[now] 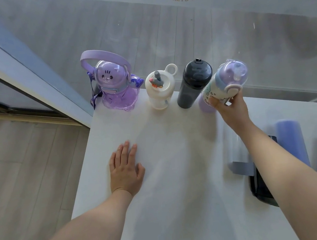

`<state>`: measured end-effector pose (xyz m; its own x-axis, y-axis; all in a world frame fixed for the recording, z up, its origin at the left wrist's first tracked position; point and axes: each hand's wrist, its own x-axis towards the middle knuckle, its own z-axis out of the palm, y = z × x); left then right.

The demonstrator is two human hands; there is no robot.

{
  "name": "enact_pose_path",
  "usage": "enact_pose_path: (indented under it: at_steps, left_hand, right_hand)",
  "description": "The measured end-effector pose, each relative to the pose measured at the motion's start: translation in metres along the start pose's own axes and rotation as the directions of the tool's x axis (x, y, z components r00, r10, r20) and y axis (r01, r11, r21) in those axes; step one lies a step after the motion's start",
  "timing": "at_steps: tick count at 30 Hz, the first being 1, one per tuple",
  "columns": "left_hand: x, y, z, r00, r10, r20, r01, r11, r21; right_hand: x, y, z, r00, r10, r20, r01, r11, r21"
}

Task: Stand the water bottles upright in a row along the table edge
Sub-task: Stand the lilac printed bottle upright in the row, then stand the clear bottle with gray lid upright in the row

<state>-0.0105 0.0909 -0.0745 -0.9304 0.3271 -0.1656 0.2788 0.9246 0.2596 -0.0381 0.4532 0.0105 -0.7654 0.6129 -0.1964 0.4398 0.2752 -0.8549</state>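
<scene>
My right hand grip wraps the lilac bottle, setting it fourth in row at bench edge; left hand flat, steadying.

White table: three bottles upright along far edge, 11 to 1 o'clock — purple cat-astronaut bottle, cream straw bottle, dark grey bottle. Right hand grips tilted white-and-lilac printed bottle just beside grey one. Left hand flat on table, 9 o'clock.

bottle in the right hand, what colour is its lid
Pale purple with a clear dome, on the patterned bottle the right hand holds; head view.
</scene>
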Motion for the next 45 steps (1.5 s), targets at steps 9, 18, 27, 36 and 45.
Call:
enact_pose_path:
  at_steps: [9,18,27,36,45]
  left_hand:
    - [0.001,0.001,0.0,1.0,0.008,-0.025,-0.009,1.0,-0.028]
    - [0.001,-0.001,0.002,1.0,0.012,-0.016,-0.013,1.0,-0.025]
    - [0.0,-0.003,0.002,1.0,0.021,-0.022,-0.021,0.999,-0.028]
    - [0.0,-0.004,0.004,0.999,0.033,-0.031,-0.034,0.999,-0.011]
    - [-0.002,0.049,0.014,0.997,-0.065,-0.043,0.061,0.994,-0.089]
  right_hand:
    - [-0.05,0.019,-0.025,0.997,-0.039,-0.072,0.021,0.969,-0.247]
    - [-0.149,0.055,-0.033,0.96,0.111,-0.258,-0.237,0.813,-0.532]
    - [-0.171,0.067,-0.024,0.966,0.166,-0.197,-0.253,0.742,-0.621]
    - [-0.167,0.055,-0.061,0.977,-0.016,-0.211,-0.097,0.854,-0.512]
    - [-0.134,0.026,-0.122,0.916,-0.295,-0.271,0.163,0.893,-0.42]
